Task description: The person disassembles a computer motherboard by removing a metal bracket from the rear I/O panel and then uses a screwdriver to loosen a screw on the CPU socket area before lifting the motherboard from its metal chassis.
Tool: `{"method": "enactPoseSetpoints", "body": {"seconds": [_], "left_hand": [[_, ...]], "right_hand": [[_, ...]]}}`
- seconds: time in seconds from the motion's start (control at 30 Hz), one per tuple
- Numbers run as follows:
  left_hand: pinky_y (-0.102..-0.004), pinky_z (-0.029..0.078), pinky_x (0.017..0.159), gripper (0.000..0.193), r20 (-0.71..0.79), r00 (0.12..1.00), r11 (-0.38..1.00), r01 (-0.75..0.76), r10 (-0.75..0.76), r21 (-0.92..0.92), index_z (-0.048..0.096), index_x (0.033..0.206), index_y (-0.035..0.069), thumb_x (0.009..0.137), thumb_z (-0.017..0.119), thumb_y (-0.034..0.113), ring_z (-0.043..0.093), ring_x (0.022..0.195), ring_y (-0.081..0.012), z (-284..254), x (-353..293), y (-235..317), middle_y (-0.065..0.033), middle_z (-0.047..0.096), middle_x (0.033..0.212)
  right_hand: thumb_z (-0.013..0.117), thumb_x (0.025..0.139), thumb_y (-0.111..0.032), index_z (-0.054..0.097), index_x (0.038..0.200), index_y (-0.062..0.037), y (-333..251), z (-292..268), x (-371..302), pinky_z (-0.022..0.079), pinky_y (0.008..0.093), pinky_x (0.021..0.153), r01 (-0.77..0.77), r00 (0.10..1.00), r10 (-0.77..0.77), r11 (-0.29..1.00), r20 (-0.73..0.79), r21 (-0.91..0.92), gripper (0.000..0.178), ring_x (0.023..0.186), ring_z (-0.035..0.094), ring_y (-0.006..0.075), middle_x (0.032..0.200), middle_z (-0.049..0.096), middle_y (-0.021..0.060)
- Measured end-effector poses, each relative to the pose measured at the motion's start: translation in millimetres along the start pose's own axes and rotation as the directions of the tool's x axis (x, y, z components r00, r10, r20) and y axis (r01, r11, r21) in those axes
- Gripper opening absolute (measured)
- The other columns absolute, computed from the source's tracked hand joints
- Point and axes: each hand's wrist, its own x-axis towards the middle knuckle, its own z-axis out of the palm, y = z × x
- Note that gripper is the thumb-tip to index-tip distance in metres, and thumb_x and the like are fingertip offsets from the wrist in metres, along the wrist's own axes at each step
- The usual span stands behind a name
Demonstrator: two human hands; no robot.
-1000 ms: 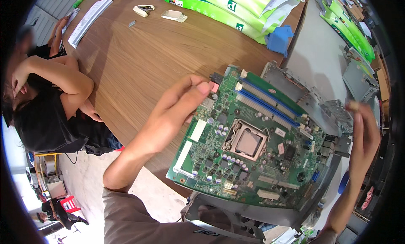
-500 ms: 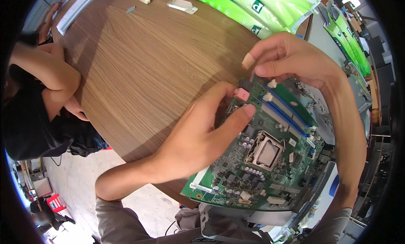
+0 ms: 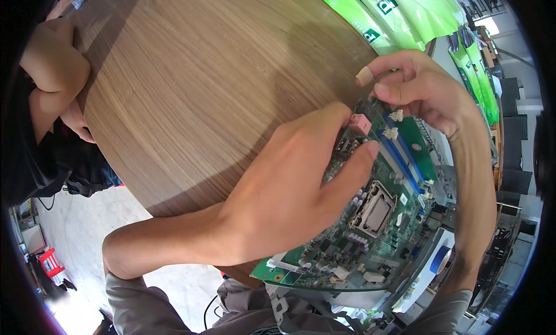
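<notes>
A green motherboard lies tilted in front of me, to the right, over a metal case part. It carries a square metal processor socket, blue and white memory slots and a pink connector. My left hand grips the board's left side. Its thumb lies over the top, its index fingertip is by the pink connector, and the other fingers are hidden. My right hand hovers at the far corner, curled with thumb and index finger apart, close to a dark connector. The index fingertip has a light wrapping.
A wooden table spreads ahead and left. Green plastic packages lie at its far right. Another person's arm rests at the left edge. Shelves with equipment stand to the right, and a red object is on the floor.
My view has shifted, so the table's far items have slid up and mostly out of sight. Both hands remain at the motherboard, with the left index finger closer to the pink connector.
</notes>
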Motion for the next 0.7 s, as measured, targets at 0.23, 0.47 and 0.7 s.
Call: {"method": "enactPoseSetpoints", "body": {"seconds": [0.23, 0.47, 0.7], "left_hand": [[-0.0192, 0.041, 0.064, 0.022, 0.015, 0.987, 0.976, 0.162, -0.162, -0.145, 0.053, 0.114, -0.002, 0.1, 0.06, 0.013, 0.05, 0.079, -0.0004, 2.8, 0.4, -0.3, -0.0011, 0.061, 0.09], [-0.0259, 0.045, 0.07, 0.026, 0.041, 0.999, 0.995, 0.025, -0.03, 0.099, 0.053, 0.113, -0.003, 0.093, 0.065, 0.009, 0.055, 0.081, -0.0113, -4.4, -8.4, -1.0, -0.0082, 0.061, 0.092], [-0.0313, 0.049, 0.07, 0.037, 0.008, 0.955, 0.94, -0.293, 0.297, 0.175, 0.055, 0.114, -0.004, 0.084, 0.074, 0.006, 0.061, 0.081, -0.0195, -8.4, -26.1, -2.5, -0.0129, 0.063, 0.094]], "right_hand": [[0.076, 0.085, -0.025, 0.068, 0.113, -0.0003, 2.7, -3.1, -4.1, 0.05, 0.0213, 0.062, 0.099, 0.995, -0.099, 0.995, 0.029, 0.002, 0.038, 0.075, 0.066, 0.0099, 0.089, 0.07, 0.0069], [0.07, 0.091, -0.023, 0.066, 0.114, -0.0009, 0.1, 2.9, -24.7, 0.056, 0.0229, 0.065, 0.232, 0.972, -0.233, 0.972, -0.012, -0.02, 0.032, 0.083, 0.07, 0.0114, 0.099, 0.072, 0.0105], [0.07, 0.089, -0.013, 0.065, 0.112, 0.0028, -34.8, 10.3, -69.5, 0.058, 0.0278, 0.074, 0.266, 0.964, -0.267, 0.963, -0.019, -0.04, 0.028, 0.086, 0.072, 0.02, 0.095, 0.073, 0.0165]]}}
